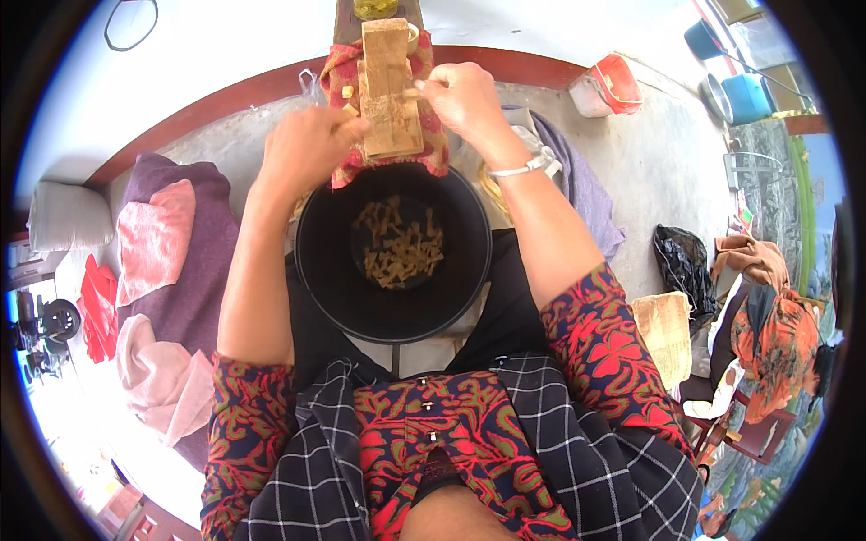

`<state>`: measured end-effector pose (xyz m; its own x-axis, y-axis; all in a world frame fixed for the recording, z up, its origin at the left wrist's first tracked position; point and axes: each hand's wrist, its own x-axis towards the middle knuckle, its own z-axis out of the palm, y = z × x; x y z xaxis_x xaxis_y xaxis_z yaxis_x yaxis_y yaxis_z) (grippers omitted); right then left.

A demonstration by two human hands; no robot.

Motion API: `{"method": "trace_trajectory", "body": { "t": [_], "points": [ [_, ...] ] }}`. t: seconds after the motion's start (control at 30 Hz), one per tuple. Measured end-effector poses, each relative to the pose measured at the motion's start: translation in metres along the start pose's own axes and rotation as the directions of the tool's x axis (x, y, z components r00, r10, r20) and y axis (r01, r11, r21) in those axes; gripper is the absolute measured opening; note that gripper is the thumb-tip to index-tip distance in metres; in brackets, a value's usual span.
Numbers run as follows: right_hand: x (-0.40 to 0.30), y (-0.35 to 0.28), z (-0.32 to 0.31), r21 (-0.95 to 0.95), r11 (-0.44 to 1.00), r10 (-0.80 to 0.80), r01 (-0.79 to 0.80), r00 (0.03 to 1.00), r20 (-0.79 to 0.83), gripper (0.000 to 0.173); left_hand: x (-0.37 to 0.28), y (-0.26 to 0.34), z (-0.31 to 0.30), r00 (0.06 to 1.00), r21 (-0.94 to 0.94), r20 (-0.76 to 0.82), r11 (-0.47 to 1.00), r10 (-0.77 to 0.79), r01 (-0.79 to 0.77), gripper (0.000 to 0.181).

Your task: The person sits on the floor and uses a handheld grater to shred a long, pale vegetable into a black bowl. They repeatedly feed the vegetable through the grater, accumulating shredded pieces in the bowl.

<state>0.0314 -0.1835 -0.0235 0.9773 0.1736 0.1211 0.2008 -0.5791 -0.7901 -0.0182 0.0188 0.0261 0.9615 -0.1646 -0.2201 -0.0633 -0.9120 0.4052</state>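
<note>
A wooden block stand (pixel 389 74) rests on a red and tan patterned cloth (pixel 433 145) in front of me. My right hand (pixel 463 95) pinches a small pale brown piece (pixel 411 94) at the stand's right edge. My left hand (pixel 314 145), fingers curled, is at the stand's left side; what lies within its fingers is hidden. Small yellowish pieces (pixel 348 91) lie on the cloth just beyond it. Below both hands, a round black basin (pixel 394 321) sits between my legs, with many small brown twisted pieces (pixel 402 250) at its bottom.
Beyond the stand is a glass jar with yellow contents (pixel 375 8). A bin with a red liner (pixel 604 88) stands at the right, a black plastic bag (pixel 683 267) nearer. Purple cloth (pixel 169 270) lies at the left. Another person in orange patterned clothing (pixel 778 351) is at the far right.
</note>
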Motion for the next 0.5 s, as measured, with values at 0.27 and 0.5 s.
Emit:
{"method": "trace_trajectory", "body": {
  "t": [0.27,0.5],
  "points": [
    [-0.052,-0.057,0.018,0.769,0.146,-0.011,-0.623,0.776,0.631,0.024,-0.022,0.036,0.040,0.989,-0.996,-0.055,0.070,-0.139,-0.046,0.040],
    [-0.059,-0.083,-0.004,0.676,0.719,-0.238,-0.165,0.855,0.462,0.026,-0.025,0.003,-0.018,0.913,-0.779,-0.373,-0.478,-0.167,-0.406,0.032]
  ]
}}
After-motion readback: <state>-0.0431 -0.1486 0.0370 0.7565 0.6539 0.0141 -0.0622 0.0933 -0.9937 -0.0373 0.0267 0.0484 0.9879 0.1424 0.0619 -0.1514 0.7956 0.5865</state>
